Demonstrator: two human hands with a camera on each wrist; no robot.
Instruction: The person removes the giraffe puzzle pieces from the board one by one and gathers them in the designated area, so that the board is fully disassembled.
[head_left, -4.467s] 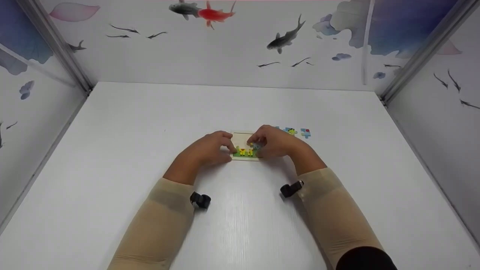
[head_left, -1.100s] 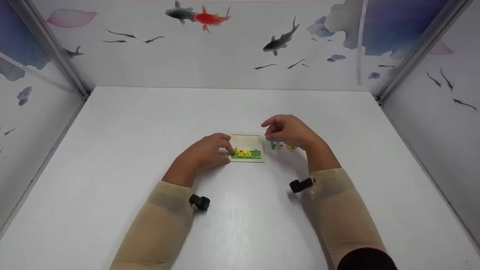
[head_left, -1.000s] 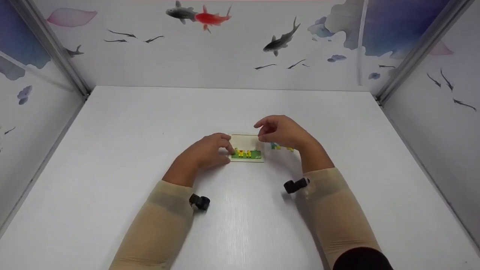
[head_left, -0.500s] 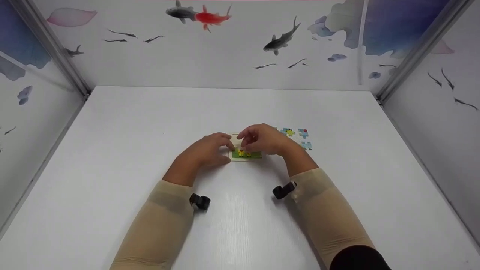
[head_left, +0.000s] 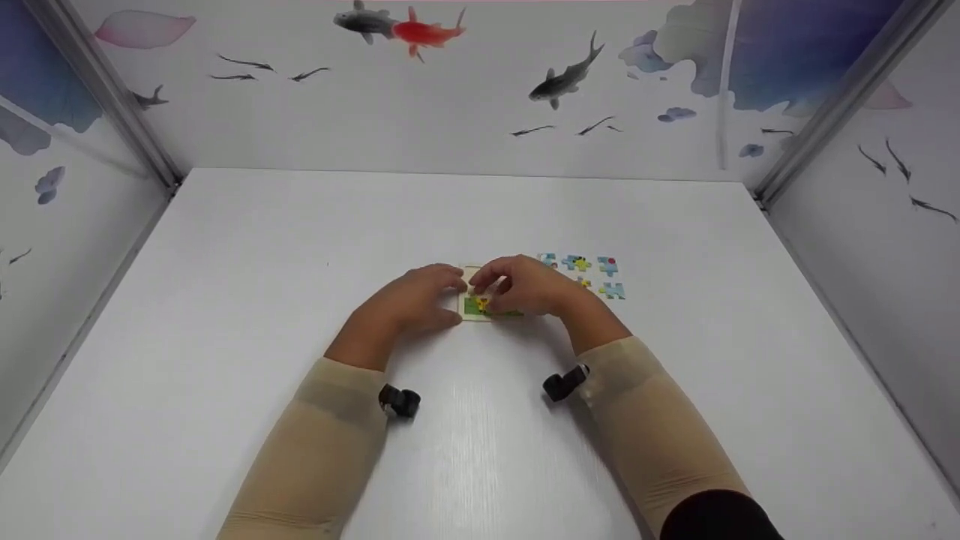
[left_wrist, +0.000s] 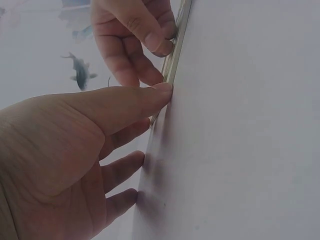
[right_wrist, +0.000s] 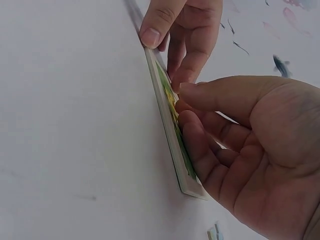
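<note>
A small puzzle tray (head_left: pixel 465 316) lies on the white table, with green and yellow puzzle pieces (head_left: pixel 470 306) along its near side. My left hand (head_left: pixel 414 298) stays at the tray's left edge, thumb at the near corner, fingers extended. In the left wrist view its other fingertips (left_wrist: pixel 131 196) rest on the table. Over the tray, my right hand (head_left: pixel 525 285) has thumb and fingers drawn together at a mostly hidden yellow puzzle piece (right_wrist: pixel 172 102). The right hand covers much of the tray's inside.
Several loose puzzle pieces lie just right of the tray, among them a blue one with a red dot (head_left: pixel 608 265) and a blue-and-yellow one (head_left: pixel 577 262). Printed wall panels (head_left: pixel 420 112) bound the table (head_left: pixel 300 225) at the back and sides.
My right hand has moved left from above the loose pieces and come down onto the tray. My left hand stays at the tray's left edge, its index finger slightly drawn back.
</note>
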